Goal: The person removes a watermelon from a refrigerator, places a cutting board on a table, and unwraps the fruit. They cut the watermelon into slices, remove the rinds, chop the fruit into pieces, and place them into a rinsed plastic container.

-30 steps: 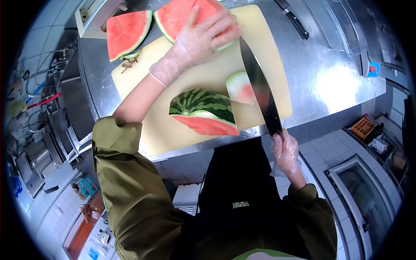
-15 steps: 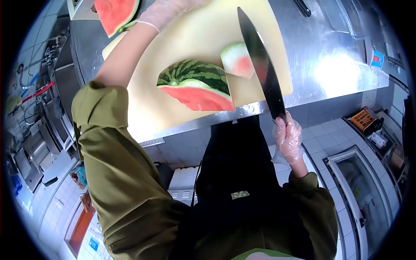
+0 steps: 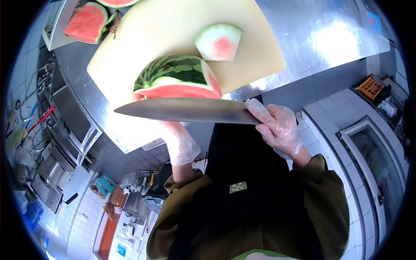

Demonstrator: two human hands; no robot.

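My right hand [image 3: 279, 129], in a clear plastic glove, is closed on the handle end of a large knife [image 3: 186, 109]. The blade lies level across the view, its tip to the left. Behind and under it is my gloved left hand [image 3: 175, 138]; its fingers are mostly hidden by the blade and the melon. That hand is at the near left side of a big watermelon piece [image 3: 177, 71] with striped rind and red flesh. A small pale end slice [image 3: 222, 42] rests farther back on the cream cutting board [image 3: 160, 26].
More watermelon pieces [image 3: 88, 22] are at the back left, by a white container [image 3: 56, 28]. The board is on a steel counter [image 3: 299, 47], whose near edge runs in front of my body. A glass-doored unit [image 3: 372, 160] stands at the right.
My left hand has come back from the far left to the big melon piece. The knife has swung from pointing away to lying crosswise. The view has shifted.
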